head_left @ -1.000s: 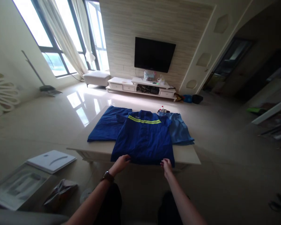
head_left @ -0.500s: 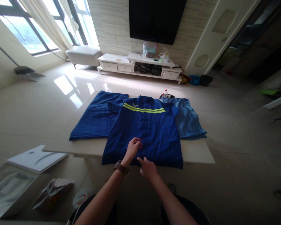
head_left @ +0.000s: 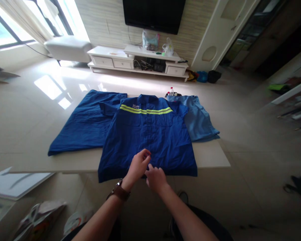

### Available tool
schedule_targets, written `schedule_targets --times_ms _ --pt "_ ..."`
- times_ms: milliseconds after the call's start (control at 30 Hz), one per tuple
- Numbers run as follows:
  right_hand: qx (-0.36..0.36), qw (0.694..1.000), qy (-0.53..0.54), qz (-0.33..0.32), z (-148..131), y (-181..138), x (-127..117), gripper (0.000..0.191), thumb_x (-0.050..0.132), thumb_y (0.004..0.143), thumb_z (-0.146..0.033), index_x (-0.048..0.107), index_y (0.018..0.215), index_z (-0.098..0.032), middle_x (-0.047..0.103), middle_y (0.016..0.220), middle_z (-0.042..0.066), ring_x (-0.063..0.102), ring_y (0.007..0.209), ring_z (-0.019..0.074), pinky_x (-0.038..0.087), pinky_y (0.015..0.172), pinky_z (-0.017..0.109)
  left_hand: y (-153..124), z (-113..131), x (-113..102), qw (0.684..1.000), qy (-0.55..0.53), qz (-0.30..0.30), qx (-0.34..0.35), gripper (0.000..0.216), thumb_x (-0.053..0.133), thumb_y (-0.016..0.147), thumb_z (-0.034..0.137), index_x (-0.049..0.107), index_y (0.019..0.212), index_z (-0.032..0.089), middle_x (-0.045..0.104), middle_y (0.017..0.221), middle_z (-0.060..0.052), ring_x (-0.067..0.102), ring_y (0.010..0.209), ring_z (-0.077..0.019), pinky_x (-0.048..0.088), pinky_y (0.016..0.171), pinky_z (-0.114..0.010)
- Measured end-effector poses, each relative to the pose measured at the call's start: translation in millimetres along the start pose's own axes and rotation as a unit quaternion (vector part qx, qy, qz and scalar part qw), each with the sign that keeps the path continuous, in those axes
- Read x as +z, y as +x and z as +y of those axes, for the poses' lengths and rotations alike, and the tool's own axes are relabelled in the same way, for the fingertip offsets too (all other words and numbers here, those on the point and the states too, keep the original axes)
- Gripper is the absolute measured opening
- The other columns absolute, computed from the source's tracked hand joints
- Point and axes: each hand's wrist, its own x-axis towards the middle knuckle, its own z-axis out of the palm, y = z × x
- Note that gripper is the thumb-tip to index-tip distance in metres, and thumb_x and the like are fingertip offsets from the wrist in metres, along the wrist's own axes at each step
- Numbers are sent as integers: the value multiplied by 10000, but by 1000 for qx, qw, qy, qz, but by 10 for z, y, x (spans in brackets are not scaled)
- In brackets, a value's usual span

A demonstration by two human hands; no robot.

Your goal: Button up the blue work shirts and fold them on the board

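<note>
A dark blue short-sleeved work shirt (head_left: 163, 134) with a yellow-green striped band across the chest lies spread face up, its hem hanging past the near table edge. Above its lower front is my left hand (head_left: 139, 163), wearing a brown-strapped watch, fingers loosely bent with nothing seen in them. My right hand (head_left: 156, 178) is close beside it near the hem, fingers half bent and apart, holding nothing visible. The fingertips of both hands nearly meet; whether they touch is unclear. Folded dark blue cloth (head_left: 77, 124) lies left of the shirt, and a lighter blue garment (head_left: 199, 122) to its right.
The garments lie on a low pale table (head_left: 210, 155). A bottle with a red cap (head_left: 172, 90) stands at its far side. Beyond are a white TV cabinet (head_left: 107, 55) and a grey bench (head_left: 67, 50). A white box lid (head_left: 17, 182) and a bag (head_left: 37, 217) sit at lower left.
My view has shifted and come closer to the table. My hands have drawn nearer to each other, and my right hand's fingers have changed their bend. The garments keep their layout.
</note>
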Motion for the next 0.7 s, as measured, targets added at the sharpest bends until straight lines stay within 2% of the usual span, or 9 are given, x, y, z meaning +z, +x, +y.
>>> schedule_targets --times_ms 133,200,333,433,533,700 --pt "0 1000 19 18 32 -26 34 457 738 855 -318 617 1292 -264 661 1253 108 704 1026 282 532 824 375 -36 -12 22 999 42 15 15 177 533 854 227 690 932 206 702 790 -6 621 694 -144 441 659 -251" --pt "5 999 42 27 61 -20 42 439 740 849 -310 615 1264 -240 685 1172 93 698 1036 272 522 821 346 -37 -8 22 998 46 24 21 171 536 854 225 689 926 209 707 796 -7 618 688 -141 437 656 -247" --pt "20 992 117 47 146 11 29 392 632 803 -101 619 1169 -240 700 1112 57 697 984 210 469 767 274 -32 -20 -17 998 48 36 20 158 541 856 236 689 905 211 709 786 -7 614 675 -142 421 638 -244" --pt "27 976 209 61 223 51 -35 371 539 690 32 608 944 -230 695 904 -5 670 842 155 409 700 235 -29 -39 -82 998 47 45 12 164 548 852 241 697 913 212 715 781 -9 612 673 -145 407 633 -244" --pt "53 926 360 101 327 116 -126 263 563 646 -19 546 803 -229 598 681 -54 592 675 137 382 621 224 -24 -26 -154 997 45 58 5 159 556 850 252 700 896 206 713 765 -12 603 669 -150 399 639 -252" --pt "107 770 590 218 511 237 -216 207 622 632 -238 518 812 -236 594 673 -57 568 643 150 440 633 254 -56 90 -188 998 53 38 15 131 604 825 286 653 754 187 650 703 -10 556 667 -155 393 649 -267"
